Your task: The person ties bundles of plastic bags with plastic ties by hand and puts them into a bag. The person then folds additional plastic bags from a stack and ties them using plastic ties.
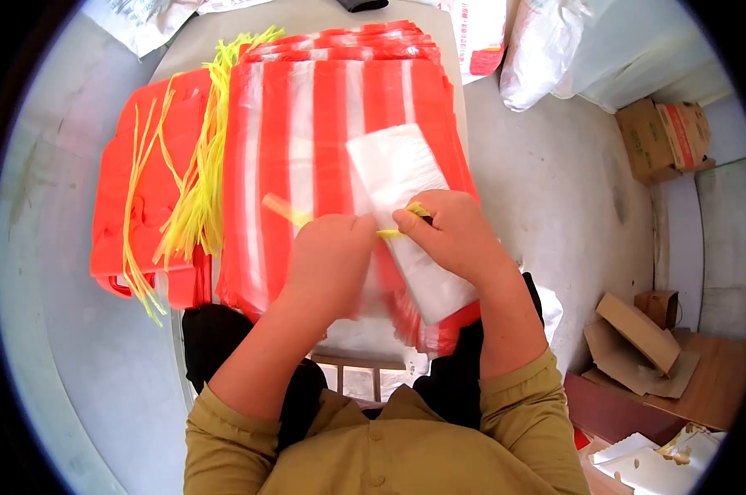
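My left hand [332, 256] is closed in a fist around a yellow strip [284, 209], whose loose end sticks out to the left, blurred. Thumb against fingers, my right hand [454, 235] grips yellow strip too, with a dark bit showing at the fingertips. A short yellow stretch spans the gap between the hands, across a folded white translucent plastic bundle [399, 165]. The bundle lies at a slant, partly under my right hand. Beneath both hands is a tall stack of red-and-white striped plastic bags [278, 124]. My fingers hide where the strip passes around the bundle.
A hank of yellow strips [195, 190] hangs over red plastic bags [125, 198] left of the stack. White sacks [542, 54] stand behind at the right. Cardboard boxes [658, 140] and an opened carton [637, 351] are on the right side. A wooden stool [356, 369] shows below.
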`<move>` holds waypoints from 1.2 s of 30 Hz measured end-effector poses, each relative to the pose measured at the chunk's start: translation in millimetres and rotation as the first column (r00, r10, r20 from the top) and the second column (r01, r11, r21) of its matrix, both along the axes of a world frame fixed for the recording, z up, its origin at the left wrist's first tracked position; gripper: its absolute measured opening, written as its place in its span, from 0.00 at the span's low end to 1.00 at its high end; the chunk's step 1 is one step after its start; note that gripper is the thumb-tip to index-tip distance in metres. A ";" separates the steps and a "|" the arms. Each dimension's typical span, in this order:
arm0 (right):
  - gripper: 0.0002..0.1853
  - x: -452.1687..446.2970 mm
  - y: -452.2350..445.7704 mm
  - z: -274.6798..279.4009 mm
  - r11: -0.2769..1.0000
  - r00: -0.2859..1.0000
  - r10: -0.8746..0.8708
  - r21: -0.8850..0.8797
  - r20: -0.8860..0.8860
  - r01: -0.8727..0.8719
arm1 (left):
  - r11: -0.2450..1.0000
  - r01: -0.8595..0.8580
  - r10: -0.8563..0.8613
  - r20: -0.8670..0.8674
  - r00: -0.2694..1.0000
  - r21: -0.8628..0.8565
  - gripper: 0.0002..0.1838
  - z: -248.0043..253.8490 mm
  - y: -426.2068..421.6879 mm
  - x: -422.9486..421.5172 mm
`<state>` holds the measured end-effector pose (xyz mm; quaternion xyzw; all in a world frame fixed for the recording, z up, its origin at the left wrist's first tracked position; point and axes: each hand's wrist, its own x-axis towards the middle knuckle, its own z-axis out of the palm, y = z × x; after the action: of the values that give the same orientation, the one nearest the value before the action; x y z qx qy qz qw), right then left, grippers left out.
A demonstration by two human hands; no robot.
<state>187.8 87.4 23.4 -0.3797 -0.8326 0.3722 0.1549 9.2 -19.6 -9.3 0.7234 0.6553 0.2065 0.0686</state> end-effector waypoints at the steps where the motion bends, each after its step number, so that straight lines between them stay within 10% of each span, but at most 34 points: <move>1: 0.16 0.4 0.9 -1.3 1.000 1.000 -0.005 -0.020 -0.016 0.005 | 1.000 -0.004 0.004 0.004 1.000 0.004 0.05 0.8 -0.5 -1.3; 12: 0.15 3.3 1.0 12.3 0.877 0.997 -0.026 -0.481 -0.069 -0.010 | 0.999 -0.024 0.025 -0.032 0.999 0.021 0.04 -7.8 1.7 3.9; 17: 0.14 -1.6 0.3 2.7 0.995 0.993 0.080 -0.067 0.084 -0.075 | 0.995 -0.044 0.036 -0.092 0.995 -0.088 0.05 3.9 -0.5 -1.3; 23: 0.10 -4.2 -6.2 0.5 0.990 0.987 0.132 0.039 0.090 -0.136 | 0.958 -0.059 0.132 0.251 0.959 -0.280 0.09 19.8 -9.1 -1.7; 26: 0.07 -3.0 -9.0 -3.8 0.984 0.987 0.146 0.095 0.066 -0.152 | 0.869 0.046 0.342 0.666 0.663 -0.493 0.09 21.3 -11.2 -8.1; 32: 0.05 -4.8 -14.6 -13.4 0.950 0.987 0.161 0.270 0.004 -0.156 | 0.959 0.190 0.063 0.810 0.583 -0.211 0.07 12.9 -14.2 -9.2; 36: 0.04 -3.8 -12.9 -13.4 0.952 0.983 0.178 0.264 -0.054 -0.158 | 0.990 -0.014 -0.084 0.665 0.742 0.140 0.10 9.6 -5.2 -11.8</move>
<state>184.0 74.5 10.0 -0.2695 -0.8967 0.2868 0.2028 -2.6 -24.8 0.3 0.6163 0.5578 0.4948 0.2535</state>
